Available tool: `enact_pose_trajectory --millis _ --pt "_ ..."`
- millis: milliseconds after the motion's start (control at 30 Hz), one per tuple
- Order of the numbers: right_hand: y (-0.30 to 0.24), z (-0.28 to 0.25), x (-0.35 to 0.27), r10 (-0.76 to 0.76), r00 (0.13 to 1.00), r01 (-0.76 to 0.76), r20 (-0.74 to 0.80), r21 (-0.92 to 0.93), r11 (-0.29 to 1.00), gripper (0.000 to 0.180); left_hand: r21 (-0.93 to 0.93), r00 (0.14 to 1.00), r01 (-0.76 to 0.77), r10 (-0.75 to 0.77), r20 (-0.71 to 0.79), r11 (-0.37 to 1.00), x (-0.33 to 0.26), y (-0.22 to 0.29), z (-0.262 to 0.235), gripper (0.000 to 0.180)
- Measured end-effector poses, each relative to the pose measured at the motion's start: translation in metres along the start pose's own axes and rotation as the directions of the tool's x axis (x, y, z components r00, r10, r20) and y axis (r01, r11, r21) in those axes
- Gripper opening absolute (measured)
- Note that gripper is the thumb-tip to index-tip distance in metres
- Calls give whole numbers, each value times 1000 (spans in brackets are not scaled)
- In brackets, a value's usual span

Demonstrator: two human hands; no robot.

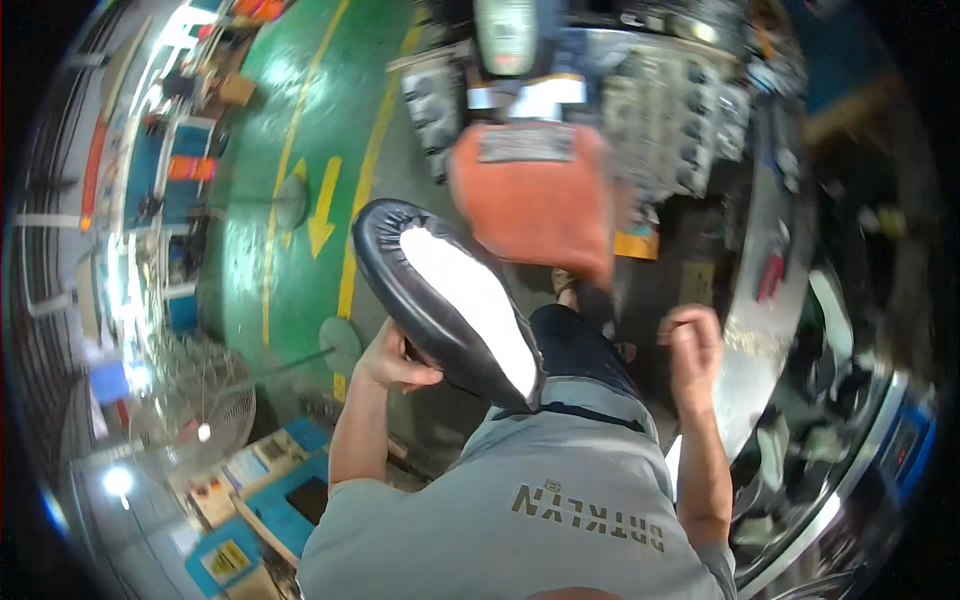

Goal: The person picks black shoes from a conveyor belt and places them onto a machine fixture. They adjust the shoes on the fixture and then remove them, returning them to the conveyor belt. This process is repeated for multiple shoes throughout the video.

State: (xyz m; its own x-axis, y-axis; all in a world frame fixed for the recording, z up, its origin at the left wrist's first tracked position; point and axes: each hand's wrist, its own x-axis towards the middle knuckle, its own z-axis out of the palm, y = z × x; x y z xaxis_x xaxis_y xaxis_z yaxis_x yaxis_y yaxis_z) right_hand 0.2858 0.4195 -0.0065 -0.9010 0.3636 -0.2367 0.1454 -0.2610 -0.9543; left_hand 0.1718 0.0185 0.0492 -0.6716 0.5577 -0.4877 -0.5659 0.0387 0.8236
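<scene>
A black shoe upper [395, 262], pleated at the toe, wraps round a white sole-shaped bottom that faces up. It tilts across the middle in front of my body, toe toward the far left. My left hand [388, 362] is closed on its left side, with the thumb showing and some fingers hidden behind it. My right hand [692, 345] hangs to the right, apart from the shoe. Its fingers are loosely curled in and nothing shows in them. Ahead of the shoe is a blurred orange machine part [535, 190] with a grey label plate.
A machine with rows of dark knobs [655, 120] fills the far side. Along the right runs a metal ledge [765, 310] holding a red-handled tool [771, 278]. Pale shoe-shaped pieces [833, 312] lie beyond it. To the left are a green walkway [310, 110], a fan [220, 410] and workbenches.
</scene>
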Motion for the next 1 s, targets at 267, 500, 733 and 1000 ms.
enact_pose_trajectory --millis 267,500,733,1000 --pt "-36 -75 -102 158 968 -229 197 420 878 104 240 925 93 -173 338 966 109 -4 250 79" --pt "-63 -189 -172 342 901 339 -267 926 -168 43 307 725 192 -346 596 932 167 -79 397 52" --pt "-30 -259 -284 522 588 795 -618 560 -232 47 561 451 321 -644 618 763 156 -185 499 41" --pt "77 -261 -484 578 267 883 -772 436 175 42 791 409 144 -764 499 595 112 -260 574 35"
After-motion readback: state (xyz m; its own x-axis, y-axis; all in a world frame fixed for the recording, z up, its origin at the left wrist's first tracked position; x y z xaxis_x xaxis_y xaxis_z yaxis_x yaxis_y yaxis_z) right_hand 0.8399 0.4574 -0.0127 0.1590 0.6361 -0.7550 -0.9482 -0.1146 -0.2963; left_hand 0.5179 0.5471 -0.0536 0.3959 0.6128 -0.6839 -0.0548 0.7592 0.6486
